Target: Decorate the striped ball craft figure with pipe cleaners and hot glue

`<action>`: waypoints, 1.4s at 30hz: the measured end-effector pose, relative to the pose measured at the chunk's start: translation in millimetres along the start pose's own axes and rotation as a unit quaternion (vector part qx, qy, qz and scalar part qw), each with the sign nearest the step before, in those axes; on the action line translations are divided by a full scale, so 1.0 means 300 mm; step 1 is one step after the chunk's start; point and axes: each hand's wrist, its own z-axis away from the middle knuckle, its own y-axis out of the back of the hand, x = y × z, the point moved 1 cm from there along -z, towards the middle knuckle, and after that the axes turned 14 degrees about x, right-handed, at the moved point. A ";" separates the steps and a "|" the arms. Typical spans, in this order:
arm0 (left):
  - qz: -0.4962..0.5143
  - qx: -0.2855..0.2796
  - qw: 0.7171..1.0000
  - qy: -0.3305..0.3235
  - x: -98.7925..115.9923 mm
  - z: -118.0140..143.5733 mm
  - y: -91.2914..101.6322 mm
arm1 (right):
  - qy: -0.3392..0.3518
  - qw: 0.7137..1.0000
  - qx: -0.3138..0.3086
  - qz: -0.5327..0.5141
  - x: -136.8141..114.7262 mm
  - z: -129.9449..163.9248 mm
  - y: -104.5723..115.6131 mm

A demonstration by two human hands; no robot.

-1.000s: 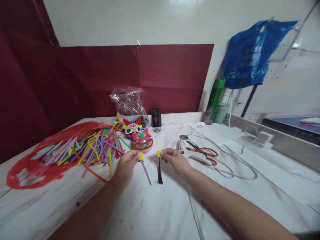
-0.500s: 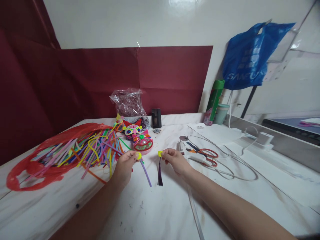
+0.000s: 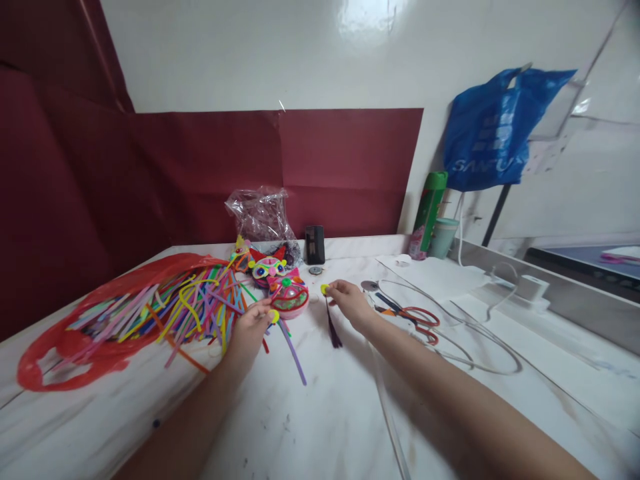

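Note:
My left hand (image 3: 249, 328) pinches a small yellow disc (image 3: 274, 316) fixed to a purple pipe cleaner (image 3: 294, 351) that trails down over the white marble table (image 3: 320, 420). My right hand (image 3: 350, 303) pinches another yellow disc (image 3: 325, 289) with a dark purple tassel (image 3: 333, 329) hanging from it. Both hands hover just in front of a pink round craft face (image 3: 289, 295); a second decorated face (image 3: 267, 268) lies behind it.
A red plastic bag (image 3: 60, 347) spills several coloured pipe cleaners (image 3: 190, 303) at the left. Red-handled scissors (image 3: 417, 317), a glue gun (image 3: 373, 292) and white cable (image 3: 475, 333) lie right. A clear bag (image 3: 260, 213), black box (image 3: 315, 244), green can (image 3: 428, 213), cup (image 3: 443, 237) and blue bag (image 3: 493, 137) stand behind.
Both hands have moved away from me toward the pink craft face, carrying their discs. The right hand with the tassel moved farther. The view tilted down a little.

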 end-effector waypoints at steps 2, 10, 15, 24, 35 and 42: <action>-0.007 -0.012 1.000 -0.005 -0.008 -0.008 0.004 | 0.051 0.999 -0.008 0.002 -0.018 -0.038 -0.055; -0.030 0.011 0.998 -0.059 0.034 0.004 0.012 | 0.200 0.968 -0.147 0.027 -0.055 0.006 -0.159; -0.100 -0.027 0.973 -0.207 0.086 0.049 0.006 | 0.341 0.918 -0.186 0.085 -0.033 0.131 -0.088; -0.233 -0.136 0.911 -0.313 0.059 0.049 -0.012 | 0.197 0.970 -0.143 -0.026 -0.045 0.178 -0.047; -0.265 -0.100 0.892 -0.351 0.032 0.015 0.002 | -0.034 0.995 0.009 -0.097 0.101 0.056 -0.021; -0.272 -0.096 0.883 -0.370 0.038 0.023 -0.006 | -0.058 0.988 -0.027 -0.140 0.095 0.092 -0.076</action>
